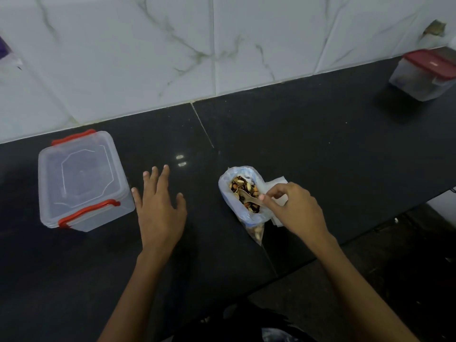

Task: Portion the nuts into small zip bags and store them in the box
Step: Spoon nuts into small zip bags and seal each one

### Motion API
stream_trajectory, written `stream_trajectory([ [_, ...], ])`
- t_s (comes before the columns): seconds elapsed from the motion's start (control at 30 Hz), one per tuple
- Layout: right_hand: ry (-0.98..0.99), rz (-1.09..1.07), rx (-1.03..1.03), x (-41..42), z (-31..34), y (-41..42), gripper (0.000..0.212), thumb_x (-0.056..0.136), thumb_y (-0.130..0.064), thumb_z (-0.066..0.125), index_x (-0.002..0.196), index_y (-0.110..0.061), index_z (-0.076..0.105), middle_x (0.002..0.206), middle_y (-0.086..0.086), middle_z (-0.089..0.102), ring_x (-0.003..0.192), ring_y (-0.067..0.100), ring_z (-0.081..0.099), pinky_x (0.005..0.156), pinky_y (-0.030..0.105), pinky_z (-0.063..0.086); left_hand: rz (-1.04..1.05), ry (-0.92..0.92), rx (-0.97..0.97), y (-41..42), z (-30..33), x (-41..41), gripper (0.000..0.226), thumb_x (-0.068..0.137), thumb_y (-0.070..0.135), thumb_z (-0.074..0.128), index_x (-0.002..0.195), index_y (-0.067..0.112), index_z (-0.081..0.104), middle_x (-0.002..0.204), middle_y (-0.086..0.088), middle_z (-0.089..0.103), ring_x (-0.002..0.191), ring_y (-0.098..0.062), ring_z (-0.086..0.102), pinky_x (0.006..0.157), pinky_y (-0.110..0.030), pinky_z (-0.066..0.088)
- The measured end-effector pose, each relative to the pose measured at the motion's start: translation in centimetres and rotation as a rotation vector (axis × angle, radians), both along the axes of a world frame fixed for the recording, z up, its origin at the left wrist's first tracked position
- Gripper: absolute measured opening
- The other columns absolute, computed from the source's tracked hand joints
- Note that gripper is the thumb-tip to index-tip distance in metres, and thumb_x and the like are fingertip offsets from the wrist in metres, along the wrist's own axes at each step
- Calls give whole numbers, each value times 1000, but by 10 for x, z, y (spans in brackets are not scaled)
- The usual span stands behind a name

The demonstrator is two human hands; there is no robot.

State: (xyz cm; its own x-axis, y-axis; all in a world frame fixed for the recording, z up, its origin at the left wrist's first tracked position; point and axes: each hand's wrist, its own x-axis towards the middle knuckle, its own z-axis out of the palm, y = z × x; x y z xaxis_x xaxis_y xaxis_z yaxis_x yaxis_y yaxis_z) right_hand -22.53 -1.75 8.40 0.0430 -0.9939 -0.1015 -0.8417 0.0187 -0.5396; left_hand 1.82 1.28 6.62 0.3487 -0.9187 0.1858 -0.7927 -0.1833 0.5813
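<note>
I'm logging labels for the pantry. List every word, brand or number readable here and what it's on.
None can be read.
Red lid of the far container: a small pale mark, too blurred to read.
Clear box with red clips: embossed outline only, no text.
Bag of nuts: no print visible.

box (82, 180) left on the counter (296, 134), nut bag (243, 193) right

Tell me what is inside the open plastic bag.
Mixed nuts and the bowl of a small spoon, whose handle the right hand pinches. The bag hides most of what lies lower down.
</note>
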Motion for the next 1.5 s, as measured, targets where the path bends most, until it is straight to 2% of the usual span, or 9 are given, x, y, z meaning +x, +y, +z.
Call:
stream_trajectory([
  [0.1, -18, -2, -63, -3, 5, -5, 17, 88, -44, 57, 95, -30, 64, 99, -13, 57, 84, 4, 55, 65, 24, 42, 10, 0, -9, 3, 2, 0, 65, 90, 14, 59, 146, 16, 26, 156, -7, 21, 146, -20, 9, 116, -41, -1],
  [0.3, -108, 75, -156, 7, 23, -18, 11, 91, -33, 55, 92, -28, 65, 93, -14, 61, 77, -1, 56, 61, 17, 42, 44, -8, -43, 12, 7, 5, 63, 90, 14, 58, 145, 15, 28, 155, -9, 24, 145, -21, 12, 115, -40, 0],
  [0.4, -161, 97, -165, 14, 33, -26, 10, 91, -30, 55, 92, -28, 65, 89, -14, 62, 79, 0, 58, 65, 20, 47, 68, -21, -63, 18, 10, 9, 63, 90, 14, 59, 145, 15, 29, 154, -9, 25, 145, -21, 14, 115, -40, 0],
  [0.63, -191, -69, -106, -11, 22, -46, 9, 88, -20, 62, 97, -21, 64, 83, -15, 56, 74, -4, 50, 60, 12, 32, 76, -29, -95, 29, 18, 8, 61, 90, 14, 59, 144, 14, 31, 154, -9, 26, 145, -21, 14, 115, -39, 0],
  [0.77, -91, -273, 38, -30, -13, -46, 19, 88, -19, 62, 105, -12, 63, 104, 4, 64, 86, 13, 56, 72, 24, 42, 72, -18, -78, 30, 17, 3, 62, 90, 14, 59, 145, 14, 31, 154, -8, 26, 145, -21, 14, 115, -40, 0],
  [0.83, -53, -339, 132, -36, -30, -42, 23, 88, -25, 63, 105, -9, 63, 104, 8, 64, 88, 19, 57, 74, 30, 45, 58, -16, -60, 30, 14, -1, 62, 89, 13, 59, 144, 14, 31, 154, -8, 26, 145, -22, 13, 116, -41, 0],
  [1.03, -83, -396, 183, -41, -56, -32, 31, 82, -32, 69, 99, -8, 59, 96, 7, 60, 82, 18, 52, 67, 30, 39, 26, -16, -22, 28, 7, -13, 64, 89, 14, 59, 145, 16, 29, 154, -7, 25, 145, -19, 12, 114, -38, -2],
  [1.37, -188, -406, 139, -57, -46, -36, 12, 91, -20, 58, 101, -14, 62, 98, 2, 59, 87, 16, 54, 75, 31, 45, -31, -1, -15, 17, 8, -25, 64, 88, 12, 61, 145, 15, 30, 154, -7, 26, 145, -19, 12, 116, -41, -1],
  [1.5, -284, -390, 56, -61, -32, -31, 4, 88, -18, 61, 91, -16, 64, 88, -2, 62, 83, 16, 60, 62, 23, 42, -28, -2, -8, 18, 10, -26, 64, 88, 12, 61, 144, 15, 30, 154, -8, 26, 145, -20, 13, 116, -42, 0],
])
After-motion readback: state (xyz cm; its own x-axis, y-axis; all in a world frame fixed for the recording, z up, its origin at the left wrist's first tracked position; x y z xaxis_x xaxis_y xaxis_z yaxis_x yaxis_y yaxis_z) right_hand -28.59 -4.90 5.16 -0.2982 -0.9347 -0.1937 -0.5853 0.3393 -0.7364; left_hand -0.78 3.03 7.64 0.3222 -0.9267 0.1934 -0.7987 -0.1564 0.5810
